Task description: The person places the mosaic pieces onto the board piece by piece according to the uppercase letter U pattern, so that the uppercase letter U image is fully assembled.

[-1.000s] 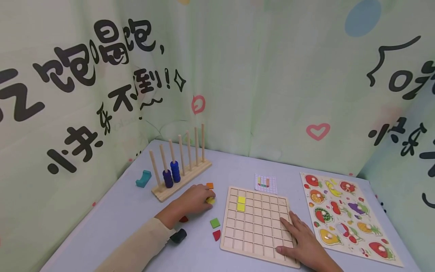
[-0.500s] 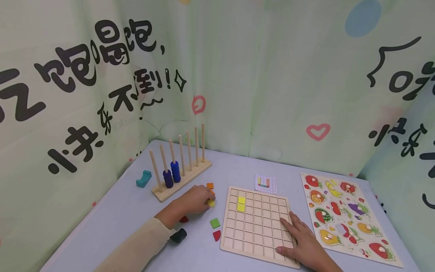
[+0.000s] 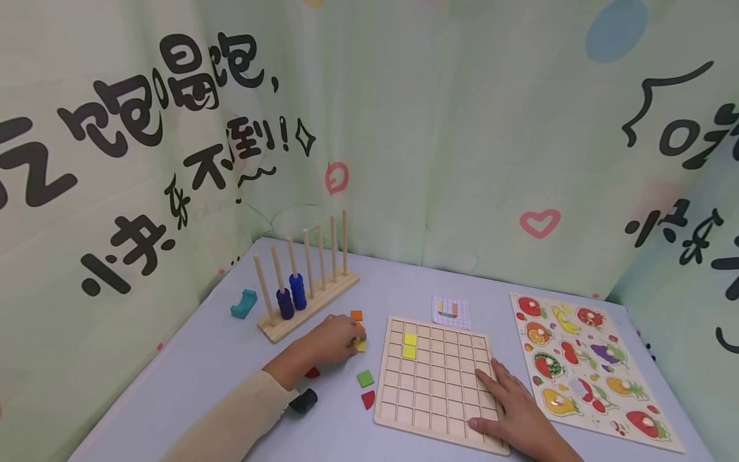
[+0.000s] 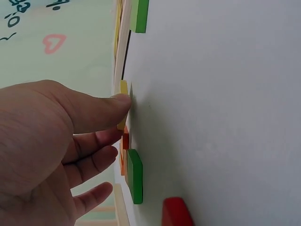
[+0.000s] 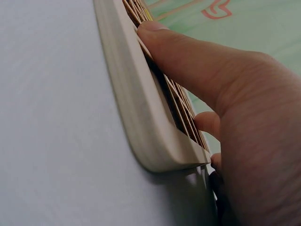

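Observation:
My left hand [image 3: 331, 339] pinches a small yellow tile [image 4: 123, 87] low over the table, the thumb flat on its near side. Beyond its fingertips lie orange pieces [image 3: 356, 315] and, in the left wrist view, a dark green piece [image 4: 134, 176]. To the right is the wooden grid board [image 3: 439, 391], with two yellow tiles [image 3: 410, 346] set one below the other in its upper left squares. My right hand [image 3: 516, 410] rests on the board's right side, fingers spread, thumb on the grid near the lower edge.
A light green tile [image 3: 365, 378] and a red quarter-round piece [image 3: 368, 400] lie left of the board. Behind stand a peg rack [image 3: 312, 308] with blue rings and a patterned card [image 3: 451, 312]. A fruit puzzle board [image 3: 594, 372] is at right, a teal block [image 3: 244, 303] at left.
The left fingers have shifted slightly, the yellow tile coming a little toward me, and an orange piece now shows beside the fingertips. The right hand has stayed still on the board.

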Available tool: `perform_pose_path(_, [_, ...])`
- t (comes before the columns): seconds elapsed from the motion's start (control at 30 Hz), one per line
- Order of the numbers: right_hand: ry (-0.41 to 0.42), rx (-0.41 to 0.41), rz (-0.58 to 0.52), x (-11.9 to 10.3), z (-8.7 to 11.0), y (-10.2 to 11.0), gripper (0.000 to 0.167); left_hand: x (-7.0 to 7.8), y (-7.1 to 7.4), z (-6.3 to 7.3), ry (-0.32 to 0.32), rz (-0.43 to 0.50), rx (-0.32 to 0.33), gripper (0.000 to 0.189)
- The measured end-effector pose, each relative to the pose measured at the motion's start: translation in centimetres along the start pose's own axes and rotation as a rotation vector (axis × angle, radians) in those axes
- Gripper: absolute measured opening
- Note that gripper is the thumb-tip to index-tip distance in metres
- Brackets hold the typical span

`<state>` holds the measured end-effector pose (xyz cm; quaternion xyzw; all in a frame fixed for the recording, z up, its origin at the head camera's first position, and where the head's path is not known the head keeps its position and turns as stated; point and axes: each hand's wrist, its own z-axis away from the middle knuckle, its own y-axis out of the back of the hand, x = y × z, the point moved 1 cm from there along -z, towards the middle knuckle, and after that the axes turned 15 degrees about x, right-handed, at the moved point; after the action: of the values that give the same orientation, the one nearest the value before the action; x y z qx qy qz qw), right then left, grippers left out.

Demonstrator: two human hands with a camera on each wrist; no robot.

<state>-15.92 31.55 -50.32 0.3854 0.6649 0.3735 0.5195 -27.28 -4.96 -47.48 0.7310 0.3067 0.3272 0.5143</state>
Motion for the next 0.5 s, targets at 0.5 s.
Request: perform_pose_path(0.5, [0.009, 0.011, -0.011, 0.0, 0.0, 0.0, 0.100, 2.1, -0.5, -0.5, -0.010, 0.050, 0.011, 0.029])
